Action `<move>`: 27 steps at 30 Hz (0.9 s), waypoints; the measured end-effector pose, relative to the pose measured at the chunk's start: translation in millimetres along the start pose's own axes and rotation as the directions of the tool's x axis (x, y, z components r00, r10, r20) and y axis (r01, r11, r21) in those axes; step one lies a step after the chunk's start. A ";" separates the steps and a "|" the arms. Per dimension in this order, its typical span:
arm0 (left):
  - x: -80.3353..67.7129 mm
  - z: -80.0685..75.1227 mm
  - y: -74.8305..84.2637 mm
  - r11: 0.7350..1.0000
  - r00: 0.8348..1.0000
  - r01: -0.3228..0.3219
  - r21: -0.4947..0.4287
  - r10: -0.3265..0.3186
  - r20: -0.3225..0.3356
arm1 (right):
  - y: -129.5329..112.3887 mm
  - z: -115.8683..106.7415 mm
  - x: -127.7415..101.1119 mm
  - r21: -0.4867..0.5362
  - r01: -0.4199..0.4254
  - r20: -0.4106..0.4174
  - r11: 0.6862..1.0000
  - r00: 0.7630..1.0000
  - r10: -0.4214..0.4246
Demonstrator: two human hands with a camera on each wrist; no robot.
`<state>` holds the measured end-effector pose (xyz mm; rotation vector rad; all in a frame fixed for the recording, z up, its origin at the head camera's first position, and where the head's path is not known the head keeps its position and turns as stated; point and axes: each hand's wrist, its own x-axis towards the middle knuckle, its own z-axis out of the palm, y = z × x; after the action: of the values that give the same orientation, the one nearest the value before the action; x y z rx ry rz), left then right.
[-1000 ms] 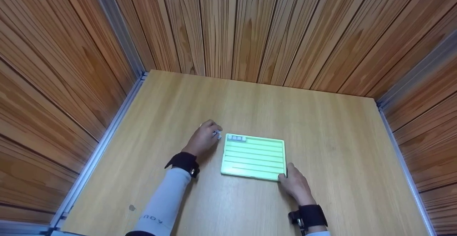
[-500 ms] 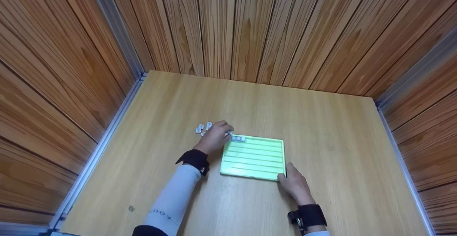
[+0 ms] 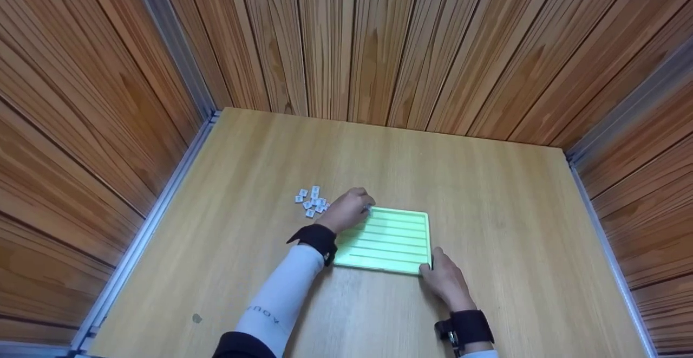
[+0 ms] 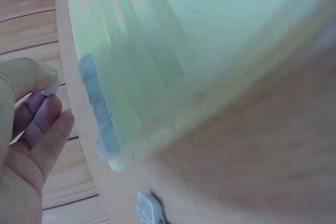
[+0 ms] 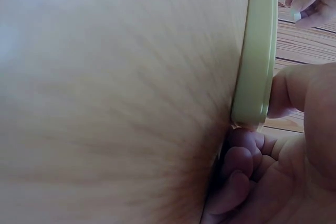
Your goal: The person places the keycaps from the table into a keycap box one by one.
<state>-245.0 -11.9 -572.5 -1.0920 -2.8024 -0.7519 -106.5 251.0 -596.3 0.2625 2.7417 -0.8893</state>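
A pale green ruled board (image 3: 387,241) lies flat on the wooden bench (image 3: 487,195), near its middle. The left hand (image 3: 349,212) hovers over the board's far left corner, its fingers curled, pinching a small white tile (image 4: 50,89) between thumb and fingertips. A few grey tiles (image 4: 97,108) sit in a row on the board's top line. The right hand (image 3: 444,277) holds the board's near right corner, thumb pressed on the rim and fingers curled beneath the edge. A loose cluster of small white tiles (image 3: 311,202) lies on the bench just left of the board, near the left hand.
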 end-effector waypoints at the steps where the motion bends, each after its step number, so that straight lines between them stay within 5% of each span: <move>1: 1.6 1.5 1.3 1.000 1.000 -0.016 0.008 0.016 -0.003 | 0.1 0.2 0.2 0.001 0.001 -0.001 1.000 1.000 -0.001; 6: 7.4 7.9 6.5 0.999 0.999 -0.042 0.024 0.042 0.012 | -0.4 0.5 0.6 -0.006 0.016 -0.017 1.000 1.000 -0.016; 27: 10.6 20.5 8.1 0.993 0.998 0.010 0.120 -0.016 0.054 | -0.7 0.4 -0.4 -0.010 0.009 -0.016 1.000 1.000 -0.010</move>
<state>-245.0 9.2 -584.9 -1.0921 -2.8599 -0.5547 -106.2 250.2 -596.1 0.2558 2.7633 -0.8795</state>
